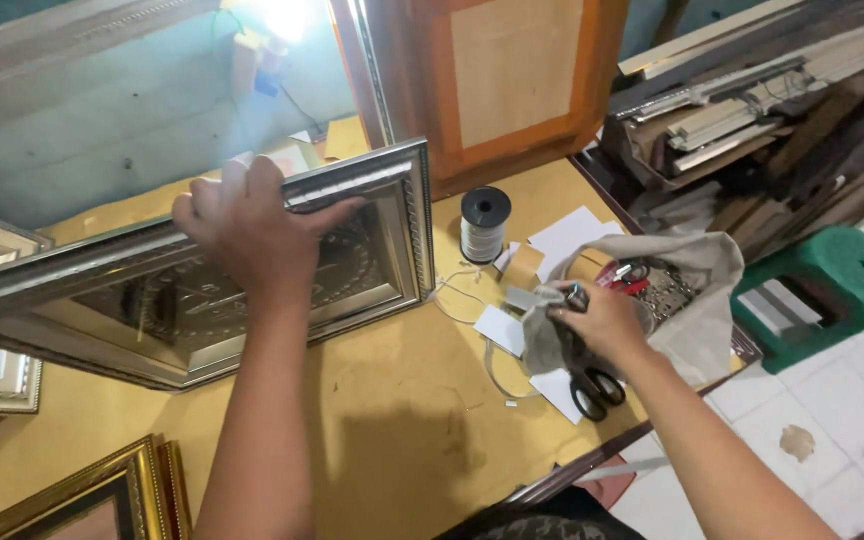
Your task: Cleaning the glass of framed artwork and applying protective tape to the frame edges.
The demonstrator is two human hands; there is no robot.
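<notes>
My left hand (pixel 247 225) grips the top edge of a silver picture frame (pixel 402 230) that stands tilted on a yellow-brown table (pixel 382 420). The frame holds a dark panel with ornate relief. My right hand (pixel 602 322) rests at the table's right side, closed on a grey cloth (pixel 697 290) and a small metal-tipped object. Black-handled scissors (pixel 592 388) lie just below that hand. A spool of white cord with a black top (pixel 484 224) stands between the frame and my right hand.
White paper scraps (pixel 564 235) and loose cord lie about the spool. Gold frames (pixel 102 495) lean at the lower left. A wooden-framed board (pixel 512 80) stands behind the table. Stacked mouldings (pixel 752 110) and a green stool (pixel 832 280) are at the right.
</notes>
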